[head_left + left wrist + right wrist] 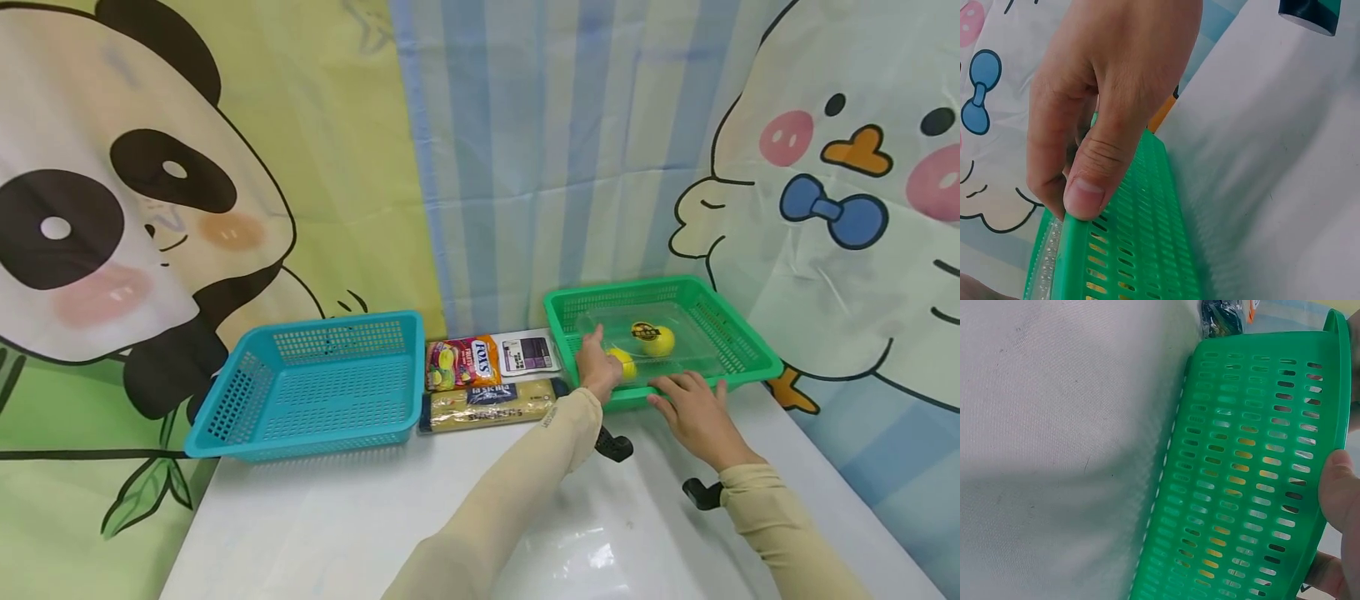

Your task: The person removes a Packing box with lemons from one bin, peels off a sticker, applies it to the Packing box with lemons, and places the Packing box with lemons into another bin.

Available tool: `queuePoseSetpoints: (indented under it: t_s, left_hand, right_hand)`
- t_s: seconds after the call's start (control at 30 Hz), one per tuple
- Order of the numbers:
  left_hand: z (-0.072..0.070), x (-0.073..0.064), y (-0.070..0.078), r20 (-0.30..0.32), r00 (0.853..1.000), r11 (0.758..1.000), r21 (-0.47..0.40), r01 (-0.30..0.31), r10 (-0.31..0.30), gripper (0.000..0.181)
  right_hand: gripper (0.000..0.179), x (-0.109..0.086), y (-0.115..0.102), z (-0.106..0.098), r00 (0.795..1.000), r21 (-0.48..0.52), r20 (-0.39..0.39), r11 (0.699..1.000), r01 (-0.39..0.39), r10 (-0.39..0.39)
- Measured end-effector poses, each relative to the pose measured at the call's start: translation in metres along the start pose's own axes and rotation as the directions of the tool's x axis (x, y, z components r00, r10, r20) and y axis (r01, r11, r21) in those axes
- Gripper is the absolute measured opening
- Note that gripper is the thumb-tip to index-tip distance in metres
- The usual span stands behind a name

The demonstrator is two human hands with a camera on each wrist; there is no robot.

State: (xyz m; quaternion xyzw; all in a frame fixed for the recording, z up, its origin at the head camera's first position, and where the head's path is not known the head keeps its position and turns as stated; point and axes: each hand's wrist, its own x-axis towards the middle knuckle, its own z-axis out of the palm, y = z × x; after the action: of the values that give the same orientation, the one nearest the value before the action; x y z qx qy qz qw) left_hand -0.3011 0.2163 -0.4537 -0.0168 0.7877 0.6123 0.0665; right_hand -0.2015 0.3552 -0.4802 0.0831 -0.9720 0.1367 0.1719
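A green basket (738, 337) sits on the table at the right. Inside it lies a clear plastic box (600, 313) with a dark-and-yellow sticker, and yellow round things (660, 343) show through. My left hand (597, 367) is over the basket's front left corner, against the box's left side; its fingers' curl is partly hidden. My right hand (699, 421) pinches the front rim of the basket. The left wrist view shows this right hand (1104, 119) with its thumb outside the rim and fingers inside, beside the box's clear edge.
An empty blue basket (330, 367) stands at the left. Between the baskets lie a pasta pack (491, 406), a FOX'S candy bag (462, 363) and a white pack with a dark label (528, 353). A cartoon-print curtain (517, 167) hangs behind the table (300, 525).
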Motion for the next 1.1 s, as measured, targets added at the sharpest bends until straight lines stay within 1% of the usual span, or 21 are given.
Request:
queuePoseSetpoints:
  t_s: [0.13,0.23,0.4,0.5,0.6,0.77,0.87,0.97,1.1]
  left_hand:
    - [0.001,0.0,0.003,0.004,1.0,0.998,0.066,0.023,-0.023,0.081]
    - [0.001,0.0,0.004,0.005,0.999,0.992,0.121,0.035,-0.036,0.084]
    - [0.0,0.001,0.005,0.007,1.0,0.979,0.2,0.026,-0.028,0.084]
    - [0.0,0.001,0.004,0.019,0.999,0.975,0.222,0.025,-0.03,0.084]
    - [0.0,0.001,0.004,0.033,0.999,0.974,0.226,0.025,-0.033,0.085]
    - [-0.004,-0.001,0.006,0.046,0.999,0.975,0.223,0.009,-0.02,0.085]
    - [-0.006,-0.001,0.008,0.046,0.999,0.973,0.231,0.003,-0.014,0.08]
    - [-0.011,-0.003,0.01,0.065,0.998,0.978,0.208,-0.002,-0.012,0.074]
    - [-0.019,-0.007,0.014,0.117,0.993,0.987,0.156,-0.028,0.01,0.068]
  right_hand:
    - [0.029,0.0,0.001,-0.001,1.0,-0.003,0.008,1.0,-0.007,0.007]
    - [0.028,0.0,0.001,0.0,1.0,-0.004,0.013,1.0,-0.01,0.01]
    - [0.028,0.0,0.001,0.001,1.0,-0.004,0.011,1.0,-0.006,0.006]
    - [0.028,0.0,0.001,0.001,1.0,-0.002,0.01,1.0,-0.007,0.007]
    - [0.028,0.001,0.001,0.001,1.0,-0.002,0.018,1.0,-0.011,0.011]
    - [0.029,0.001,0.0,0.0,0.999,0.004,0.027,1.0,-0.018,0.018]
    - [0.03,0.002,0.0,0.0,0.999,0.006,0.031,1.0,-0.015,0.015]
    - [0.03,0.002,0.0,0.0,0.999,0.006,0.033,1.0,-0.01,0.009]
    - [0.032,0.0,0.001,-0.001,0.999,0.01,0.041,1.0,-0.018,0.017]
